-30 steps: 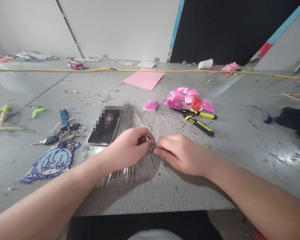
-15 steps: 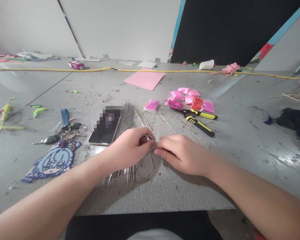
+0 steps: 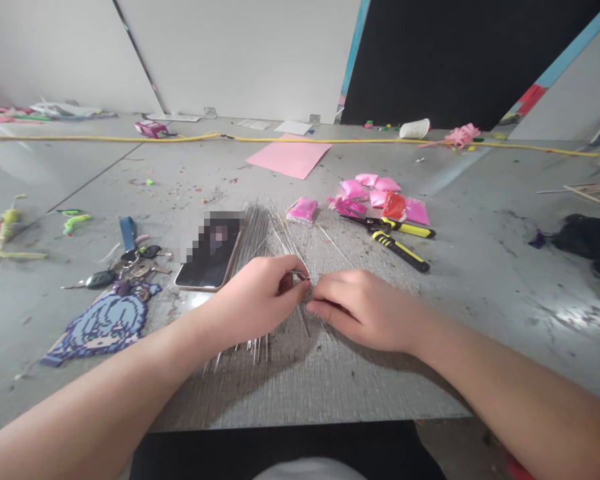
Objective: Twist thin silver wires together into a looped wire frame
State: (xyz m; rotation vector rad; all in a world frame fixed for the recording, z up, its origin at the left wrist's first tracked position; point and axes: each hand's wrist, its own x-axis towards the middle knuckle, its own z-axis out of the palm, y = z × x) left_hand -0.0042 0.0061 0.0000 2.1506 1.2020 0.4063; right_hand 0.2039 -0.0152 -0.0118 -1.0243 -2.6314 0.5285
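My left hand [image 3: 265,293] is closed, thumb and forefinger pinching a small piece of thin wire [image 3: 300,274] near the middle of the table. Fingertip to fingertip with it, my right hand [image 3: 367,310] has its fingers pressed together; whatever they grip is too small to make out. Loose thin metal wires [image 3: 256,230] lie in a bundle behind and under my left hand, with a few more fanned out between the hands. Black and yellow pliers [image 3: 400,250] rest beyond my right hand, their handles spread. A phone [image 3: 210,257] lies left of the wires.
Pink packets [image 3: 355,191] and a red one [image 3: 394,207] lie by the pliers. Keys [image 3: 137,267] and a blue pixel-patterned piece [image 3: 105,323] are at left. Farther back are pink paper [image 3: 290,157], a yellow cord [image 3: 280,141] and a white cup [image 3: 415,129]. Dark cloth [image 3: 587,243] lies at right.
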